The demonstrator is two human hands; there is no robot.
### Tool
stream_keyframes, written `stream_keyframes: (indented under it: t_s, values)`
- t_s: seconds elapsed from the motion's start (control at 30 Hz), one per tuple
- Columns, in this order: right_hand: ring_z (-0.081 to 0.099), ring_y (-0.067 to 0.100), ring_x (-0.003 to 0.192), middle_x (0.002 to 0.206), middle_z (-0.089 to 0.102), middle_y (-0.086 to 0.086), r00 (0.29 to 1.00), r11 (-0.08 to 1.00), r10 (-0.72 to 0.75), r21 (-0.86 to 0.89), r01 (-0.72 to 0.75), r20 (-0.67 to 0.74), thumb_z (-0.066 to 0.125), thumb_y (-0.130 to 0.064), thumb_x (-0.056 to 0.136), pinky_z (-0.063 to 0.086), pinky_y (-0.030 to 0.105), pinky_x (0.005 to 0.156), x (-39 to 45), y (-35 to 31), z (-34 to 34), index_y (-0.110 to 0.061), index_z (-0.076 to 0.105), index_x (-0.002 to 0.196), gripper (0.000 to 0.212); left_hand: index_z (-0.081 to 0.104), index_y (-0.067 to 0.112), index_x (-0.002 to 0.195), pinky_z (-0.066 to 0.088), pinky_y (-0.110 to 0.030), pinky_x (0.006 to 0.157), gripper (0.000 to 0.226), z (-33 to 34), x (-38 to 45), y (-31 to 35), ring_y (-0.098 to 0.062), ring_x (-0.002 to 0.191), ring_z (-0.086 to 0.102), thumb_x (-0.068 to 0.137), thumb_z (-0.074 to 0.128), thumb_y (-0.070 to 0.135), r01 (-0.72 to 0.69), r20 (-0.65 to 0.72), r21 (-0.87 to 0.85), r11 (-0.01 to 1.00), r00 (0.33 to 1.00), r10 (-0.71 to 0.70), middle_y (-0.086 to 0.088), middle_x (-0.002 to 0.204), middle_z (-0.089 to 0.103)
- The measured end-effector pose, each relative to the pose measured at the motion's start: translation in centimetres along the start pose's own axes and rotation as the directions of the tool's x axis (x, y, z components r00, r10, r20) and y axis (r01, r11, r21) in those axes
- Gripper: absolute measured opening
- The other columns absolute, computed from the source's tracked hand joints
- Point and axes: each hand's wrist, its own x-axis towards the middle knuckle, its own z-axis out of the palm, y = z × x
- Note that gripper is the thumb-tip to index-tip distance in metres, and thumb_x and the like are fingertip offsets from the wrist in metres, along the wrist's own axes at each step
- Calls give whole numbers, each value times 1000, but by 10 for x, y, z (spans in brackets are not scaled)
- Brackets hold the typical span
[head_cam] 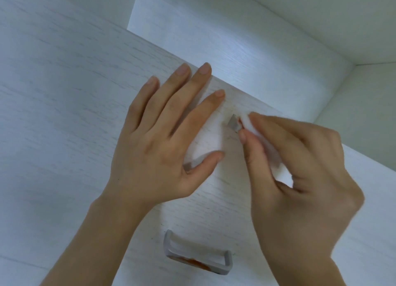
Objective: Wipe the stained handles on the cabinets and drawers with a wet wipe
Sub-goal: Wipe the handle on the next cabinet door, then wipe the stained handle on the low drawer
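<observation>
- Head view: the upper handle is the item under work. Only its right end shows as a small grey block on the drawer front, with a trace of red at the spot where the wipe meets it; its left end peeks out under the left thumb, and the span between is washed out by glare.
- The wipe, white and bunched, is pressed against that right end. It is held in the right hand, thumb and fingers curled tight round it in a pinch.
- The left hand lies flat on the drawer front, fingers straight and spread, holding nothing. It appears to steady the panel; the thumb sits just beside the handle's left end.
- The lower handle, grey and bracket-shaped, sits on the panel below, well apart from both hands. An orange-red smear runs along its front edge, plainly uncleaned.
- Assessment of progress: the upper handle is mid-wipe, with residue remaining at the right end at least. Whether its middle is clean cannot be told through the glare.
- Outstanding: finishing the upper handle, then the whole of the lower one. Any further handles lie outside the view.
- Surroundings: a white recess opens above the drawer front's top edge, with pale walls beyond.
</observation>
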Motion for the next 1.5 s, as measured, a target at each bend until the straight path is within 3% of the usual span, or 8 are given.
stream_keyframes:
  t_s: [0.17, 0.47, 0.57, 0.67, 0.8, 1.07, 1.27, 1.5]
  values:
    - [47, 15, 81, 84, 60, 5, 998, 999, 42, 9, -42, -38, 67, -16, 89, 45, 34, 66, 7, -8, 18, -11, 74, 94, 10, 47, 12, 136, 21, -44, 114, 57, 0, 0, 1, -26, 139, 32, 92, 46, 47, 5, -6, -23, 1000, 1000, -6, -12, 146, 37]
    - [47, 22, 75, 87, 50, -3, 989, 992, 68, -96, -81, -134, 66, -23, 91, 42, 45, 63, -15, 11, -10, -25, 62, 104, 13, 46, 9, 136, 19, -44, 116, 60, -2, -1, -1, -29, 139, 29, 90, 53, 46, -15, 17, -11, 1000, 1000, 16, -15, 146, 35]
    - [50, 27, 72, 86, 49, -2, 979, 984, 140, -90, -154, -147, 66, -21, 91, 42, 39, 66, -21, 19, -17, -23, 63, 104, 13, 45, 9, 137, 17, -43, 116, 60, -2, -1, -1, -29, 139, 28, 90, 54, 45, -22, 12, -7, 1000, 1000, 22, -15, 147, 34]
    - [52, 27, 72, 88, 48, -2, 953, 966, 251, -20, -258, -167, 67, -17, 90, 38, 17, 72, -26, 24, -22, -22, 63, 106, 16, 44, 9, 137, 16, -43, 116, 60, -3, -1, -1, -31, 139, 28, 90, 54, 44, -35, 26, -15, 999, 999, 35, -16, 147, 33]
    - [54, -3, 78, 85, 53, -10, 865, 874, 480, 163, -457, -149, 66, -19, 89, 37, 5, 72, -29, 28, -28, -27, 65, 101, 14, 42, 7, 138, 14, -42, 117, 60, -7, -1, -3, -31, 140, 25, 91, 52, 44, -54, 60, -12, 998, 997, 54, -19, 147, 33]
    - [63, -1, 84, 87, 68, -9, 636, 532, 772, 534, -657, 13, 64, -22, 86, 44, 5, 74, -25, 27, -31, -31, 72, 89, 12, 37, 8, 141, 15, -47, 116, 58, -10, -20, -7, -34, 140, 24, 94, 44, 42, -114, 96, -17, 993, 989, 115, -21, 148, 31]
    - [63, 1, 88, 91, 66, -9, 773, 670, 634, 479, -566, 27, 66, -18, 85, 45, 10, 79, -44, 9, -37, -26, 70, 96, 14, 36, 6, 141, 14, -49, 115, 61, -19, -67, -14, -33, 141, 22, 95, 32, 45, -131, 169, -20, 991, 977, 132, -23, 146, 32]
    - [59, 1, 83, 92, 62, -5, 780, 700, 620, 391, -598, 84, 70, -11, 82, 43, 7, 77, -106, -7, -31, -19, 67, 100, 20, 19, 8, 149, 13, -47, 117, 70, -49, -136, -11, -27, 145, 14, 95, 34, 51, -137, 356, -72, 988, 922, 154, -7, 158, 11]
